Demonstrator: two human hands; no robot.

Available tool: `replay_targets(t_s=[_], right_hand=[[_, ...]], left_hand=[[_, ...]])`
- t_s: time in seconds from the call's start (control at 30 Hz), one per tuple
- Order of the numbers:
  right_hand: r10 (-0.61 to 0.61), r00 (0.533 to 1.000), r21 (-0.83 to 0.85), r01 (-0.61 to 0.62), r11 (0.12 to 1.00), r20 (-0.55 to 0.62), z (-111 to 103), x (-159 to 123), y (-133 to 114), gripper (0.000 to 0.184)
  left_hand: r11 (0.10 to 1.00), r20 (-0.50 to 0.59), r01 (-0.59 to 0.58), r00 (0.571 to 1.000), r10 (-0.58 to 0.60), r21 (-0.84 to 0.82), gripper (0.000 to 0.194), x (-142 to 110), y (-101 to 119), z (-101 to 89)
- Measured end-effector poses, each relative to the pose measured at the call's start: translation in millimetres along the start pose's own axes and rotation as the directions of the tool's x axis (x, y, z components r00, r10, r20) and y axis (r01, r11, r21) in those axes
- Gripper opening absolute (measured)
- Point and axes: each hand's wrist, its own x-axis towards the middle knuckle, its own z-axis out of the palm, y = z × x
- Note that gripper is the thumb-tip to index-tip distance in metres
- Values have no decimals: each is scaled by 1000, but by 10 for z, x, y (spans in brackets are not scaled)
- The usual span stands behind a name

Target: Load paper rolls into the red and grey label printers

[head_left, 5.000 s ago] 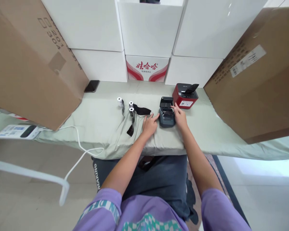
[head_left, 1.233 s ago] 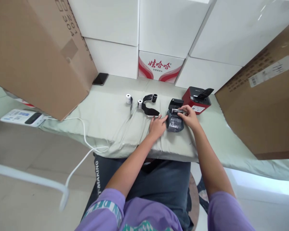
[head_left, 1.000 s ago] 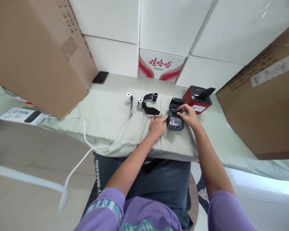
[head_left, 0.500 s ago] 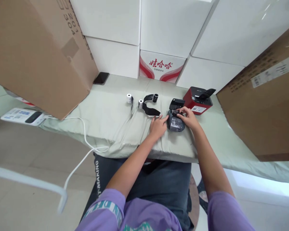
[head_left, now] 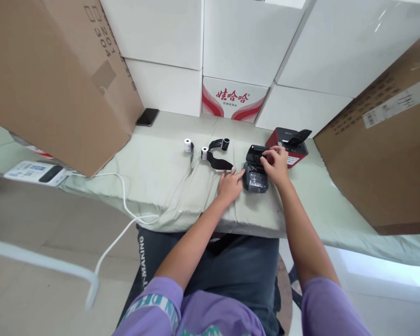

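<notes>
Printer (head_left: 255,181) touched by left hand (head_left: 230,185); right hand (head_left: 276,164) half-curled at lid (head_left: 255,153).

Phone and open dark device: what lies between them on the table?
Three small rolls with dark strips lie between the phone and the device; the head view shows this.

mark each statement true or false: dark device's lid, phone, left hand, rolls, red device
1. The small dark device has its lid raised. True.
2. The phone lies under the right hand. False: it is beside the left brown box.
3. The left hand holds a roll. False: it rests beside the dark device.
4. Three small rolls sit left of the dark device. True.
5. The red device is white-topped. False: its top is black.
</notes>
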Motion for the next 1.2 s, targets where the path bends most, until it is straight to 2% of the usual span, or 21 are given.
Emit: replay_targets(t_s=[0.17,0.23,0.37,0.5,0.77,0.97,1.03,1.1,1.2], right_hand=[[-28,1000,97,27,995,11,-131,-12,-150,8],[-15,1000,85,13,996,15,-211,-110,-196,10],[7,993,75,-16,997,115,-318,-383,-299,22],[27,992,50,-34,998,126,-318,-528,-390,33],[-16,986,-100,32,995,166,-309,-564,-511,43],[-43,984,-177,74,981,174,-274,-532,-509,43],[-30,983,-156,59,986,180,-278,-491,-482,41],[9,983,-61,3,998,185,-302,-499,-413,39],[166,984,148,-175,973,68,-332,-686,-239,36]], left_hand=[[1000,-6,10,1000,-10,-19,58,2,6,-5],[999,-4,21,1000,-21,-29,57,4,13,-7],[999,12,36,999,-36,-37,57,8,34,-18],[999,28,36,999,-35,-30,58,6,41,-22],[998,2,22,1000,-22,-63,61,-15,26,-41],[975,-46,-105,994,97,-197,76,-23,-12,-48],[973,-39,-106,994,100,-206,77,-21,-22,-44],[974,-21,-79,997,76,-212,76,-19,-22,-41],[979,12,-24,1000,27,-204,77,-19,-3,-39]])
